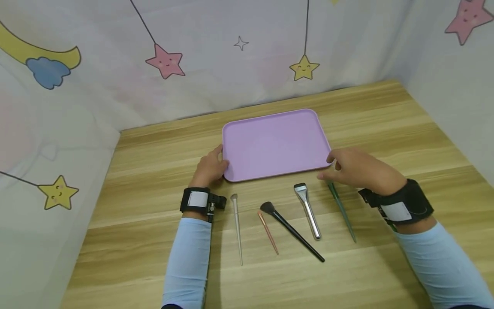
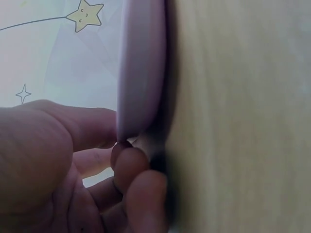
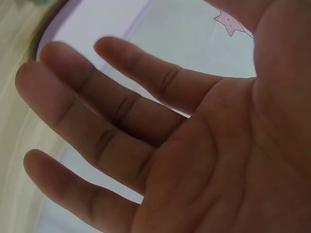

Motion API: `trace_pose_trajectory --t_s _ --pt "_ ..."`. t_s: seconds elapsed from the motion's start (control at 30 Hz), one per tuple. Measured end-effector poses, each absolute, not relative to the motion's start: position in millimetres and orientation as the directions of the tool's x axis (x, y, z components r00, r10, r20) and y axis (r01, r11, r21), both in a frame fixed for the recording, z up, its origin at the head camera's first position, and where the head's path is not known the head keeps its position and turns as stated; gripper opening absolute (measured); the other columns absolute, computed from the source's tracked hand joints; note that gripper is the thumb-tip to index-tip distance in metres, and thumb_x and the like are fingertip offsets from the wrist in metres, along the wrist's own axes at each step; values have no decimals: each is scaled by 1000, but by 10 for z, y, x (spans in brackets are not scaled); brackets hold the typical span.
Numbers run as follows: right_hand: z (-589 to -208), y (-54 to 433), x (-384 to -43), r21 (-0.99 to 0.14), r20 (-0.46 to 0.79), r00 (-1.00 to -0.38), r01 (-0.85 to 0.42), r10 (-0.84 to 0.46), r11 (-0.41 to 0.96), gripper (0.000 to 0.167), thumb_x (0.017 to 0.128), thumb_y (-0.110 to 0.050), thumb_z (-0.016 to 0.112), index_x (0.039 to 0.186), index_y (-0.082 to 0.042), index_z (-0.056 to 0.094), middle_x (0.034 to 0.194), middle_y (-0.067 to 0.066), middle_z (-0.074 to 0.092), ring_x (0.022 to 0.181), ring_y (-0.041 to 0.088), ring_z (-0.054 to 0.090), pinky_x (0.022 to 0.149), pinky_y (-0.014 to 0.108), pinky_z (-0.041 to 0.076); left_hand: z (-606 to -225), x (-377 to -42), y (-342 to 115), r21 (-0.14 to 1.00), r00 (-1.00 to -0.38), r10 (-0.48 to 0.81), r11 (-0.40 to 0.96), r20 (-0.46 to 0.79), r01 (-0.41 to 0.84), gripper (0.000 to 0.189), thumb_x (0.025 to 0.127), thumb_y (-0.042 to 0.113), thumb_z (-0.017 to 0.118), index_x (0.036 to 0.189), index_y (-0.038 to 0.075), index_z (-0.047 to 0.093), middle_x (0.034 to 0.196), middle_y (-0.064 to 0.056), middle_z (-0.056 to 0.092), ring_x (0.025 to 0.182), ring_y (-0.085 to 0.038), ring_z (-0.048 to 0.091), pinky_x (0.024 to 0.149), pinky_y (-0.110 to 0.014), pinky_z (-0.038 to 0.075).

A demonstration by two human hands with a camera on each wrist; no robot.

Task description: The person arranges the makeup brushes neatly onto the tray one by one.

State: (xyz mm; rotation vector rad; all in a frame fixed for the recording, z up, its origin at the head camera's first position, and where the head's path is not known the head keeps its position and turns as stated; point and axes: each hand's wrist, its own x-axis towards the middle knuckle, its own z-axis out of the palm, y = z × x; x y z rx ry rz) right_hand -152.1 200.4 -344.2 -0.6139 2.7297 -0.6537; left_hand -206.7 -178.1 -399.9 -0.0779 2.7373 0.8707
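Note:
A lilac tray lies on the wooden table behind a loose row of makeup brushes. My left hand pinches its left edge, thumb on the rim and fingertips curled underneath, as the left wrist view shows. At the tray's front right corner is my right hand, its fingers spread apart and nothing held; the palm shows in the right wrist view. Just below that hand lies a green brush, its head end partly covered by the hand.
In front of the tray lie a silver flat brush, a black brush, a short pink brush and a slim pale brush. A star-printed curtain hangs behind the table.

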Motion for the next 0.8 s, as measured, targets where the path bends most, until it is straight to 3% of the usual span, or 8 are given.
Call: trace_pose_trajectory --t_s 0.13,0.3,0.57,0.73,0.8 --pt "-3480 2035 -1508 -486 -192 -865 -326 -463 811 41 92 -35 74 92 5 68 75 5 61 62 16 52 56 33 45 -4001 -2069 -1805 579 -960 30 803 -279 -143 67 99 22 51 161 11 25 136 -27 54 50 -17 60 51 -29 47" --pt "-3497 2034 -1508 -465 -249 -842 -330 -479 821 37 90 -36 75 70 -9 60 64 -2 48 56 14 45 54 31 38 -3977 -2074 -1868 586 -961 23 797 -274 -148 67 100 23 50 161 11 25 134 -28 55 51 -18 62 53 -31 48" --pt "-3528 2079 -1500 -428 -321 -825 -311 -465 848 32 82 -35 82 69 -11 65 67 -1 55 60 15 50 55 30 42 -4000 -2081 -1869 608 -948 25 772 -318 -184 68 100 24 50 162 16 23 118 -24 62 51 -16 60 50 -28 47" --pt "-3537 2120 -1484 -390 -356 -821 -304 -447 869 33 78 -39 83 66 -14 66 67 -3 56 60 14 50 53 30 41 -4027 -2086 -1829 612 -949 28 770 -314 -179 68 98 24 49 161 16 26 83 -17 64 49 -16 57 49 -28 46" --pt "-3542 2133 -1479 -377 -371 -821 -295 -435 878 33 77 -41 84 67 -15 67 69 -2 57 61 15 51 53 31 42 -4039 -2088 -1812 610 -952 29 774 -305 -172 67 97 23 49 160 14 29 79 -14 63 48 -16 56 49 -28 46"
